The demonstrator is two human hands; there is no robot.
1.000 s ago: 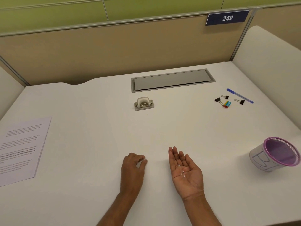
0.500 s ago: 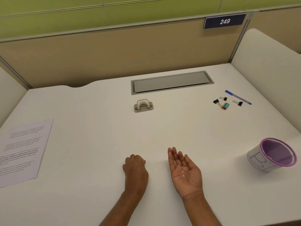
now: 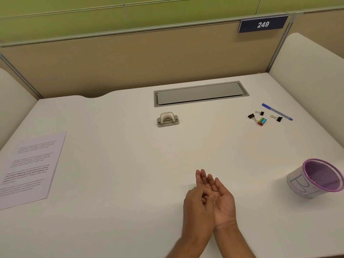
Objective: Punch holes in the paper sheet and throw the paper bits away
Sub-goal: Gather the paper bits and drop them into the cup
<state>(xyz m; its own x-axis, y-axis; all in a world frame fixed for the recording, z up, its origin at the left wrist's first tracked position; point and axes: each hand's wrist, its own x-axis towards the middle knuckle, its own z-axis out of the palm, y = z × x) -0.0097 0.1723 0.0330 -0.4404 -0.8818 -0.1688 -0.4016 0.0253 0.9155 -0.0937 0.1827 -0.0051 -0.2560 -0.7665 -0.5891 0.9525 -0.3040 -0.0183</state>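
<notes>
Right hand (image 3: 222, 202) is lying palm-up, fingers straight, at six o'clock; left hand (image 3: 197, 208) is touching its palm, fingers curled, grip unclear.

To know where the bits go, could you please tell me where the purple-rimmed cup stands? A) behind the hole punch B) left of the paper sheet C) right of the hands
C: the purple-rimmed cup stands well to the right of the right hand, near the picture's right edge.
</notes>
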